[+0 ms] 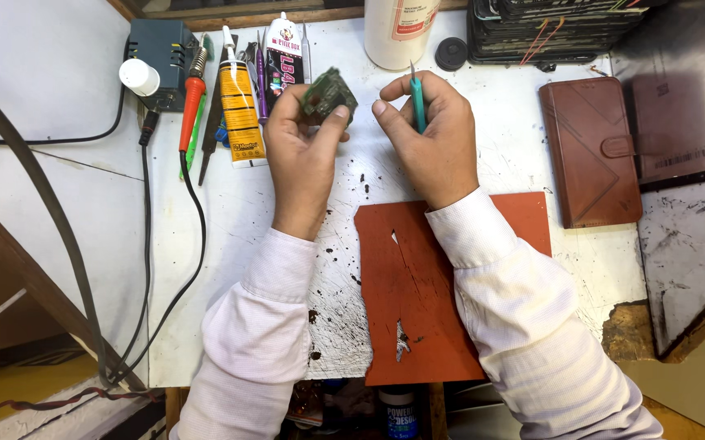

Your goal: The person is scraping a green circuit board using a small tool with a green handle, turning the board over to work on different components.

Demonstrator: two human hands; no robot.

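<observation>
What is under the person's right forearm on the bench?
An orange-red mat with torn slits lies on the white bench, under the right forearm. The sleeve covers the mat's right-middle part, so whatever lies there cannot be seen.

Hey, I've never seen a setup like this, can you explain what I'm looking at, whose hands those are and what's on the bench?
This single picture comes from a camera on a person's head, looking down at their own two bare hands over a scratched white workbench. The left hand pinches a small green circuit board in its fingers. The right hand holds a slim teal-handled pointed tool. Under the right forearm lies a torn red-orange rubber mat. Nearby lie an orange-handled soldering iron, a yellow glue tube and a closed brown leather phone wallet case.
</observation>
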